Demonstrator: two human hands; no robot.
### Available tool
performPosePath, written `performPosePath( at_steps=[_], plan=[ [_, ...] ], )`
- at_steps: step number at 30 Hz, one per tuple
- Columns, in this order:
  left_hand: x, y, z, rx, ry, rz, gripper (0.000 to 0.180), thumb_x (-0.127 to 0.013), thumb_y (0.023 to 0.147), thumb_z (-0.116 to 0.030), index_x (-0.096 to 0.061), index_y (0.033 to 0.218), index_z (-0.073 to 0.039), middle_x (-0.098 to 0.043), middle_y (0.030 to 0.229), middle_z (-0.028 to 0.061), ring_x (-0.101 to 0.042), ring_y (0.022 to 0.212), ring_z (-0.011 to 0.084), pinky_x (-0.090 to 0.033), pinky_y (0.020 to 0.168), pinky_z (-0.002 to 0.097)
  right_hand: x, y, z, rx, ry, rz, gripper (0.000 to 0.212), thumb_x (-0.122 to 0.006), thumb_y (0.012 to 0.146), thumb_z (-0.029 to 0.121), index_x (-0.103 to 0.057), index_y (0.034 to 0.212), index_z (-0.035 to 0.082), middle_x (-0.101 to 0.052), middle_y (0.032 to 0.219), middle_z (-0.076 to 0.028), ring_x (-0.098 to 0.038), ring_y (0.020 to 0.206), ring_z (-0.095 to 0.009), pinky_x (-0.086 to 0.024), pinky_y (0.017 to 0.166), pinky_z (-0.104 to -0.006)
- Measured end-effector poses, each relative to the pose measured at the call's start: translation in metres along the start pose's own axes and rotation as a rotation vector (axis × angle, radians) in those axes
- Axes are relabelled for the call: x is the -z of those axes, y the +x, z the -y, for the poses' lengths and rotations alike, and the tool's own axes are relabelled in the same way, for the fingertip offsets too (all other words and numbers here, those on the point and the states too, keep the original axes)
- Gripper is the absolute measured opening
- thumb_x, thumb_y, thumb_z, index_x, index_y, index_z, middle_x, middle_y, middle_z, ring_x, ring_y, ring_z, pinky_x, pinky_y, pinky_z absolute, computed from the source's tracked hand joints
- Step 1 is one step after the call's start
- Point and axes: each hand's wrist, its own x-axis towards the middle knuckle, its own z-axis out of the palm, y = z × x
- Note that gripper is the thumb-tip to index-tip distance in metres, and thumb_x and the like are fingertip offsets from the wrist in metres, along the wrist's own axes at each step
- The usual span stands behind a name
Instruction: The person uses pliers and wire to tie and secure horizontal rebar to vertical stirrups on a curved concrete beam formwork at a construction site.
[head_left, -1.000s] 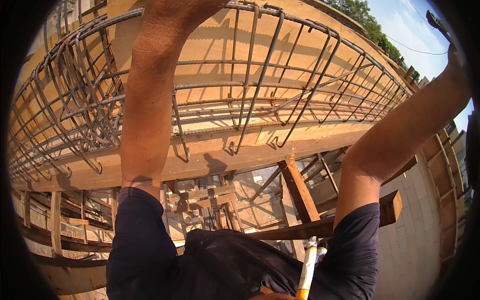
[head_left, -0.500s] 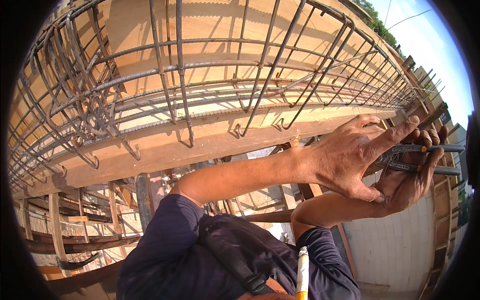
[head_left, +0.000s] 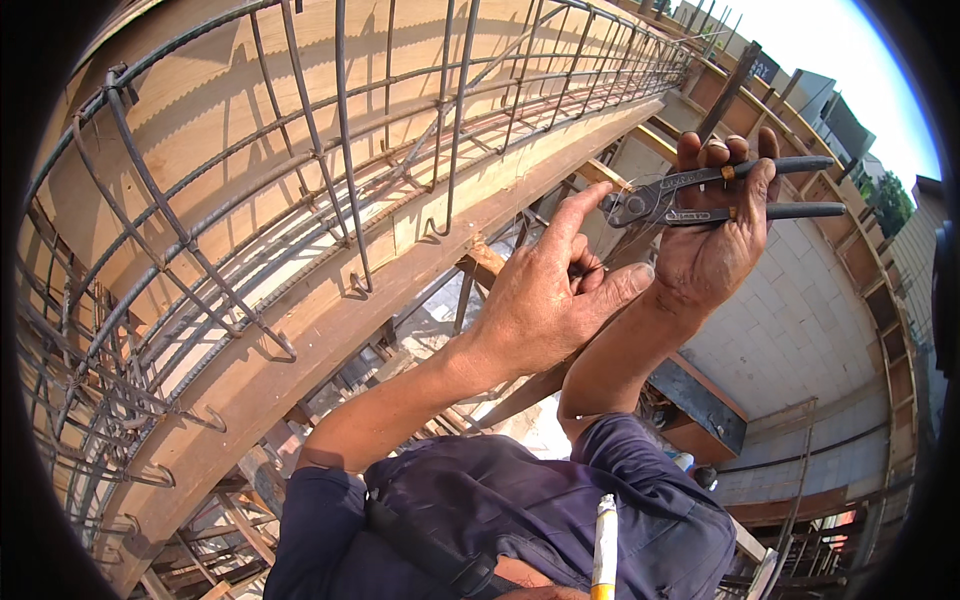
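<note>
My right hand (head_left: 715,235), palm up, is closed around the dark handles of a pair of end-cutting pincers (head_left: 655,203). Its thumb crosses the lower handle, and the jaws face left. Close to those jaws is my left hand (head_left: 545,300), its index finger stretched toward them and its thumb extended. The other left fingers curl inward, and what they hold, if anything, is hidden. Thin strands of wire (head_left: 640,190) show around the jaws and near the left fingers, too fine to trace fully.
A long rebar cage (head_left: 320,150) with hooked ends lies against plywood formwork (head_left: 210,60) on the left. A timber beam (head_left: 400,265) runs below it. A pale block wall (head_left: 800,290) stands low at right, beside wooden framing (head_left: 880,280). A cigarette (head_left: 605,550) juts up near my chest.
My view has turned to the right. Both hands have moved apart, with the left drawn back from over the right. The pincers' jaws are now uncovered.
</note>
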Motion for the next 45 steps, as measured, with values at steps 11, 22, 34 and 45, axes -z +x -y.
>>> performPosePath(
  at_steps=[11,22,34,45],
  plan=[
    [0.099,0.019,0.033,0.106,0.200,-0.086,0.031,-0.068,0.098,-0.030,-0.076,0.095,0.000,-0.071,0.082,0.0021,-0.060,0.076,0.0070,-0.049,0.074,0.0250,0.016,-0.004,-0.017,-0.474,0.933,0.276,0.036,-0.047,0.108,0.020,-0.047,0.137,-0.001,-0.053,0.088,-0.006,-0.054,0.076,-0.015,-0.054,0.079,-0.0354],
    [0.103,-0.069,0.048,0.362,-0.029,0.018,0.041,-0.061,0.102,-0.036,-0.074,0.083,-0.001,-0.055,0.064,-0.0039,-0.046,0.063,0.0058,-0.038,0.061,0.0268,0.037,-0.009,-0.056,-0.295,-0.642,0.259,0.036,-0.055,0.105,0.020,-0.053,0.134,-0.001,-0.068,0.091,-0.011,-0.066,0.077,-0.017,-0.056,0.071,-0.0309],
    [0.158,-0.143,0.092,0.621,-0.074,-0.218,0.045,-0.065,0.098,-0.041,-0.068,0.072,-0.005,-0.035,0.052,-0.0102,-0.028,0.050,0.0023,-0.018,0.048,0.0248,0.157,-0.022,-0.140,-0.384,-0.117,-0.774,0.020,-0.046,0.108,0.024,-0.044,0.111,0.005,-0.055,0.091,-0.008,-0.056,0.074,-0.018,-0.057,0.066,-0.0364],
    [0.145,-0.147,0.092,0.635,-0.006,-0.374,0.045,-0.063,0.098,-0.044,-0.068,0.075,-0.006,-0.036,0.054,-0.0107,-0.026,0.047,0.0015,-0.016,0.046,0.0243,0.240,-0.032,-0.318,-0.997,-0.379,-0.770,0.051,-0.059,0.095,0.022,-0.047,0.137,-0.003,-0.053,0.132,-0.024,-0.060,0.110,-0.034,-0.052,0.079,-0.0520]
  ],
)
